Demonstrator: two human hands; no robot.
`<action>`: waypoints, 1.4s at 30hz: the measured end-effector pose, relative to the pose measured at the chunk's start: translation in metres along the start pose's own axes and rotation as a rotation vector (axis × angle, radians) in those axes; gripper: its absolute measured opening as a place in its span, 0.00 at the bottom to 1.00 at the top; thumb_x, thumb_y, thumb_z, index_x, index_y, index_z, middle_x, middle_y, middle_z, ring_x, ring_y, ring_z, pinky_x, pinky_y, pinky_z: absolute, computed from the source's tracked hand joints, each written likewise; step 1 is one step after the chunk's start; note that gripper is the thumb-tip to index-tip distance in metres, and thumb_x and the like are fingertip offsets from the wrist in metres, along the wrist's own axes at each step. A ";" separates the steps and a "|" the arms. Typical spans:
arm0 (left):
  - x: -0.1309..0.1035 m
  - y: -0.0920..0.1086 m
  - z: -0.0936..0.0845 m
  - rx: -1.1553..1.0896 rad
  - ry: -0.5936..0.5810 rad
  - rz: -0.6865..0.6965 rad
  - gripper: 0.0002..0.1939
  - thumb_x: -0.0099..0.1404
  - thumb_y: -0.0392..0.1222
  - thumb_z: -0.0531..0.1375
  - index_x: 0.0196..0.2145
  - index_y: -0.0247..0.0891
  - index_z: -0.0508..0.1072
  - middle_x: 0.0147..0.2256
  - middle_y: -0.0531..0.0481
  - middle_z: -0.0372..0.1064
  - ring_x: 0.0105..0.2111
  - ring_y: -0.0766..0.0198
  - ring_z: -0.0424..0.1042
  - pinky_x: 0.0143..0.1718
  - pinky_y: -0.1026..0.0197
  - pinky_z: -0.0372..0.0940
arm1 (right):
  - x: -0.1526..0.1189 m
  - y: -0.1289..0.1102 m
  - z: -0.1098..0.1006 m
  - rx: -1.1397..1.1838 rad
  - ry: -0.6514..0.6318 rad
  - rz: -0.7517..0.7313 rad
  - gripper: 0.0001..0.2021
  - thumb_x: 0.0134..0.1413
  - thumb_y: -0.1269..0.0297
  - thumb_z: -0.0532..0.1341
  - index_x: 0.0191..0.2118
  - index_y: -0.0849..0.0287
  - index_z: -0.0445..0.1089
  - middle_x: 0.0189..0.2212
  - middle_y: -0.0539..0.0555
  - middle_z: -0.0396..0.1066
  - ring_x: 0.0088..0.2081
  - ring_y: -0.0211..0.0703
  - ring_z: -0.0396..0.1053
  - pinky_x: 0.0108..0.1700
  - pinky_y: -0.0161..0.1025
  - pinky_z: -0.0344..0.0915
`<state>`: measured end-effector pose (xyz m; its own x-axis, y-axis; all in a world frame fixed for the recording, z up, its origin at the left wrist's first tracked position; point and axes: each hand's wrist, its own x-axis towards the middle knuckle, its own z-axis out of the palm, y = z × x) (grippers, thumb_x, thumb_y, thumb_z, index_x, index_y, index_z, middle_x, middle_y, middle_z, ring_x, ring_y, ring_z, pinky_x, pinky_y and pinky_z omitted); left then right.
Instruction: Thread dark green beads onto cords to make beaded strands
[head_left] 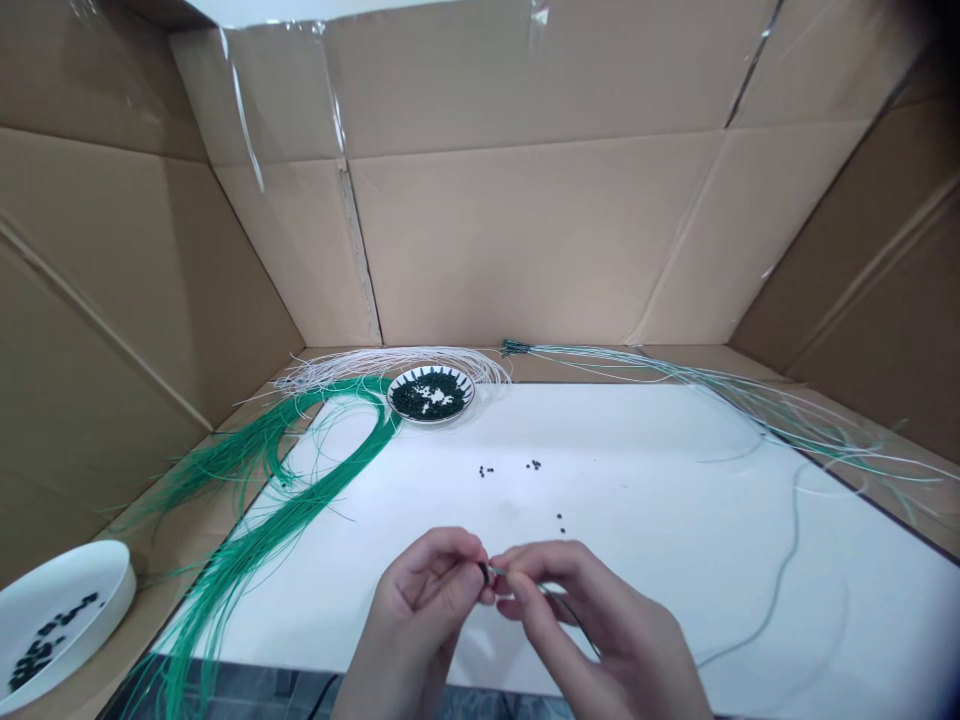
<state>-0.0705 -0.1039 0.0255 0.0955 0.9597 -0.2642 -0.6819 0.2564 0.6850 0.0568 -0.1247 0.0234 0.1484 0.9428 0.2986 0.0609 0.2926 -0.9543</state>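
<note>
Near the front edge of the white board (645, 470), my left hand (431, 590) pinches a small black piece (486, 574) between thumb and fingertips. My right hand (570, 600) meets it from the right, its thumb and index finger closed on a thin green cord (562, 603). The fingertips of both hands nearly touch. The cord trails under my right hand; a similar strand (780, 580) curves over the board at the right. Several small black pieces (533, 465) lie loose beyond my hands.
A patterned dish (388, 400) of black pieces stands at the back, beside white cords (360, 368). Green strands (300, 510) spread over the left side. A white bowl (112, 600) sits at the far left. Bundled cords (600, 355) run along the back right. Cardboard walls (525, 240) surround the board.
</note>
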 end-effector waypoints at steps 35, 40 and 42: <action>0.006 -0.013 0.012 0.035 -0.015 -0.015 0.16 0.43 0.44 0.79 0.26 0.35 0.81 0.23 0.54 0.74 0.24 0.72 0.71 0.31 0.73 0.66 | 0.005 0.007 -0.012 -0.101 -0.004 -0.041 0.07 0.63 0.62 0.62 0.34 0.55 0.73 0.29 0.50 0.76 0.31 0.40 0.76 0.37 0.30 0.74; 0.005 -0.013 0.011 0.061 -0.012 -0.006 0.16 0.44 0.45 0.79 0.26 0.34 0.80 0.23 0.53 0.73 0.25 0.71 0.69 0.32 0.71 0.65 | 0.004 0.004 -0.013 -0.110 0.001 -0.067 0.05 0.62 0.66 0.61 0.34 0.53 0.73 0.29 0.47 0.76 0.30 0.36 0.75 0.37 0.26 0.73; 0.005 -0.014 0.011 0.076 -0.015 0.008 0.16 0.44 0.45 0.79 0.26 0.35 0.80 0.22 0.53 0.73 0.25 0.71 0.69 0.32 0.71 0.65 | 0.003 0.003 -0.013 -0.120 -0.004 -0.070 0.05 0.62 0.66 0.61 0.34 0.52 0.73 0.29 0.47 0.76 0.31 0.35 0.74 0.37 0.25 0.72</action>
<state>-0.0524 -0.1016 0.0226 0.1016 0.9631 -0.2492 -0.6253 0.2566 0.7369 0.0707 -0.1228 0.0213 0.1359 0.9213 0.3644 0.1888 0.3370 -0.9224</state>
